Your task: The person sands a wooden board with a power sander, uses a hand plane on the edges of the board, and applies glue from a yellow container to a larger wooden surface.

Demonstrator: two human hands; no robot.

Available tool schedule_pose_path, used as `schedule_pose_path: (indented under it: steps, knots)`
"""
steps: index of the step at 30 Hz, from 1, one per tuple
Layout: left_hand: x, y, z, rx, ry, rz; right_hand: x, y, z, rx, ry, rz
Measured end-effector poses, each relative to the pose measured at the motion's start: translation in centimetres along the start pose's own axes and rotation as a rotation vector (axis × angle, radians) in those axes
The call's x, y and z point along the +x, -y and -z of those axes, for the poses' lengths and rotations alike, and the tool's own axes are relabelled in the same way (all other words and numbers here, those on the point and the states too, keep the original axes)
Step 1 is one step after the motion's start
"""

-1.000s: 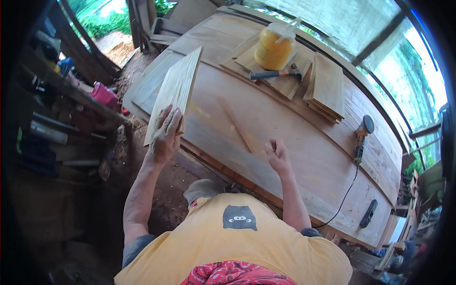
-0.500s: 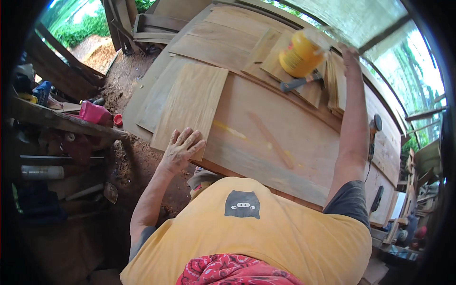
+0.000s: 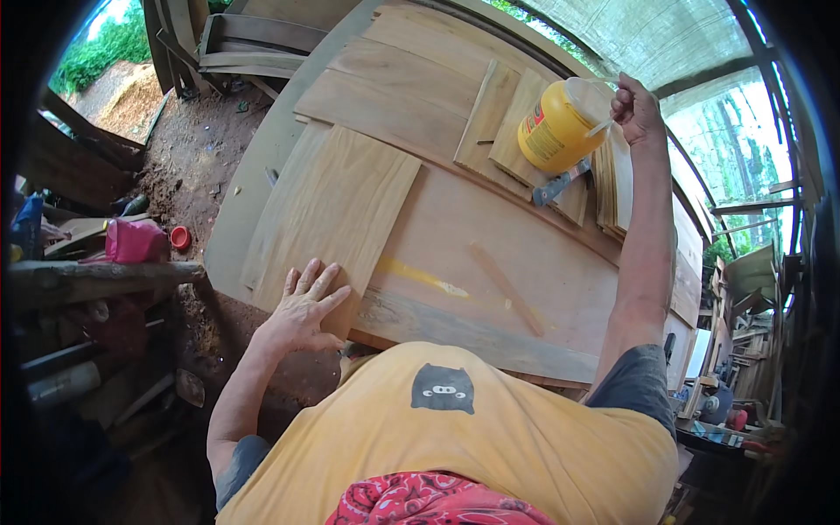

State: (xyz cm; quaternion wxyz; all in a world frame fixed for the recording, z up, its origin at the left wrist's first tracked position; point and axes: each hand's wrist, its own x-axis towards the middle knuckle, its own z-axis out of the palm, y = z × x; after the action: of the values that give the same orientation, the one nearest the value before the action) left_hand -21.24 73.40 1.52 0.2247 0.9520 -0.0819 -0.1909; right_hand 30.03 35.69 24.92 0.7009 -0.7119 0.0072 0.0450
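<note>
My left hand [image 3: 302, 302] lies with fingers spread on the near end of a wide, flat wooden board [image 3: 341, 201] at the left of the workbench. Far to the right, my right hand [image 3: 636, 109] is closed round the white handle of a yellow plastic bucket [image 3: 551, 131]. The bucket, with a pale lid, appears tilted over several thin boards [image 3: 487, 114]; I cannot tell whether it rests on them. Beside its base lies a tool with a blue-grey grip [image 3: 551, 189], partly hidden. Yellowish glue-like streaks [image 3: 420, 276] mark the panel between my hands.
A narrow wood strip [image 3: 507, 289] lies on the panel [image 3: 472, 227]. More boards [image 3: 612, 188] are stacked under my right forearm. To the left are a red cap [image 3: 180, 237] on the dirt floor and a pink container [image 3: 136, 241] on a rough wooden shelf [image 3: 96, 282].
My right hand, blurred at the bucket's far side before, now shows clearly closed on its handle. My left hand stays on the board. The whole view has shifted slightly.
</note>
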Motion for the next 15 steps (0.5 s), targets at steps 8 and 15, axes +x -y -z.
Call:
schedule_pose_path:
  steps: [8,15]
  knots:
    - [5.3,1.7,-0.7,-0.028,-0.226,0.025,0.3,1.9,-7.0,0.081,0.305,0.111]
    - [6.8,2.4,-2.1,0.000,-0.355,0.010,-0.3,-1.2,-14.6,0.151,0.301,0.119]
